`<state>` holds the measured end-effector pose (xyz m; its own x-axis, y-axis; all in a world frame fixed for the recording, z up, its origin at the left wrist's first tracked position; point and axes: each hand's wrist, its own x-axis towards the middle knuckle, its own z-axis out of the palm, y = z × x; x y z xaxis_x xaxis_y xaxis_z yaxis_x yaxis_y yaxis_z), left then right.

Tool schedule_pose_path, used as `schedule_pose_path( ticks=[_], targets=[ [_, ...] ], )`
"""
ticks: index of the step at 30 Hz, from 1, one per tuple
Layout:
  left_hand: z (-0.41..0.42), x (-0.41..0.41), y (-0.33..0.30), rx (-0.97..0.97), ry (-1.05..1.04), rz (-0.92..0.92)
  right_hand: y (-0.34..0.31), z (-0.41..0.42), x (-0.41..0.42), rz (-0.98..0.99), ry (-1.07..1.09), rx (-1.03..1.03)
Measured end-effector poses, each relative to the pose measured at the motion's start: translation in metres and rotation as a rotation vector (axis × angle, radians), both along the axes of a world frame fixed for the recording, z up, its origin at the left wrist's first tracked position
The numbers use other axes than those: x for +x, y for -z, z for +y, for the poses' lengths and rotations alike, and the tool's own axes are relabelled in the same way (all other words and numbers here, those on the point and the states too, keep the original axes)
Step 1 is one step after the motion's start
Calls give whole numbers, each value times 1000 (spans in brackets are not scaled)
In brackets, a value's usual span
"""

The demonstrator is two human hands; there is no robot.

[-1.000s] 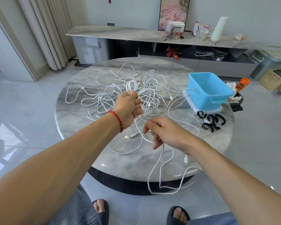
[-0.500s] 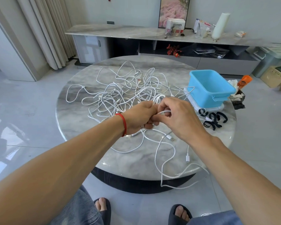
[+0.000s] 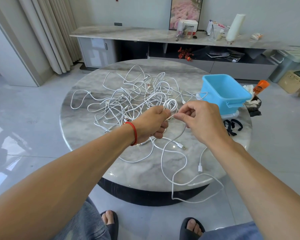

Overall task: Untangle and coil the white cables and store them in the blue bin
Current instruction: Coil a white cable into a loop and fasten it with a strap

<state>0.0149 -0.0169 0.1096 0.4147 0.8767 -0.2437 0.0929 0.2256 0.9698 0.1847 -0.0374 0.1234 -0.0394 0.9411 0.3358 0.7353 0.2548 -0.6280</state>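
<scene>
A person's left hand [image 3: 151,124], a red string [image 3: 134,133] at the wrist, grips a small coil [image 3: 171,105] of white cable above a round marble bench [image 3: 87,129], while the right hand [image 3: 200,121] pinches the same cable between thumb and forefinger just beside the coil. From the right hand the cable's loose tail [image 3: 176,168] drops across the near part of the bench and loops over its front edge. Behind the hands a tangled heap of white cables [image 3: 137,99] spreads over the middle of the bench. A blue bin [image 3: 224,93] stands at the right edge on a clear lid, with black straps [image 3: 232,126] lying just in front of it. Beyond the bench, a long low cabinet [image 3: 145,34] runs along the wall.
</scene>
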Motion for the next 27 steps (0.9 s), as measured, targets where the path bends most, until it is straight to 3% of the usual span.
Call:
schedule_pose_path(
  ticks=[5,10,15,27],
  targets=[
    [4,-3,0,64,-26,63,-6,-3,-3,74,-12,-151],
    [4,-3,7,118,-34,173,-10,-3,0,413,-93,-255],
    [-4,7,5,165,21,189,-8,-4,1,617,-72,-244],
    [-9,9,1,113,79,-3,-6,-1,0,491,33,-98]
  ],
)
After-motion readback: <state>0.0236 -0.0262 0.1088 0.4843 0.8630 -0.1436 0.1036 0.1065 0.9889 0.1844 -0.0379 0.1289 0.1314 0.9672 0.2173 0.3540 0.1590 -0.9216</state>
